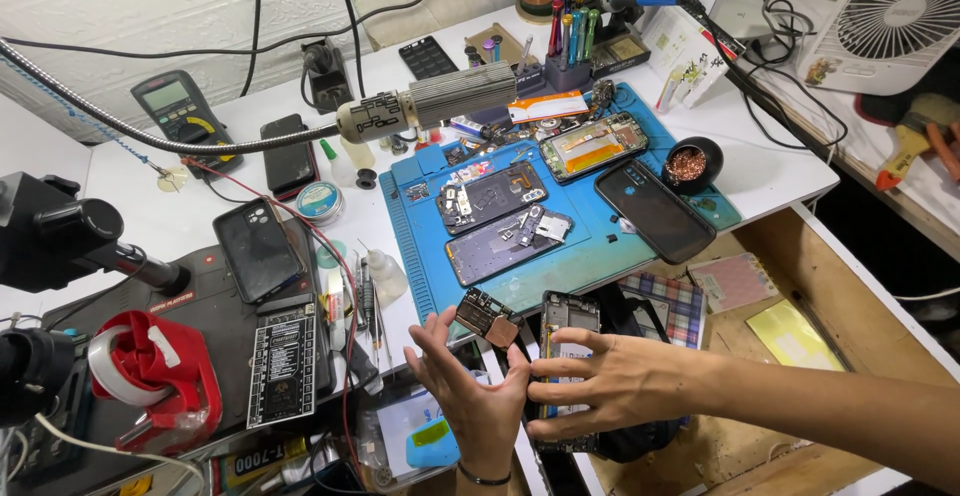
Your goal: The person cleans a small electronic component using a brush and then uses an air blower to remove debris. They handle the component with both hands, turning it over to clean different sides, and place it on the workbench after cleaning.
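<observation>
My left hand [472, 396], with a dark band at the wrist, is raised at the front edge of the bench and pinches a small phone circuit board [487, 316] at its fingertips. My right hand [600, 381] reaches in from the right, fingers spread, touching the left hand's fingers. It lies over an opened phone frame [570, 314] that stands at the bench edge. Nothing is gripped in the right hand.
A blue work mat [420, 246] holds two stripped phone bodies [490, 196], a black phone [655, 211] and a bowl of copper wool [686, 164]. A gooseneck nozzle [450, 101] hangs over it. At left are a red tape dispenser [160, 366] and a multimeter [180, 106]; at right an open wooden drawer [790, 336].
</observation>
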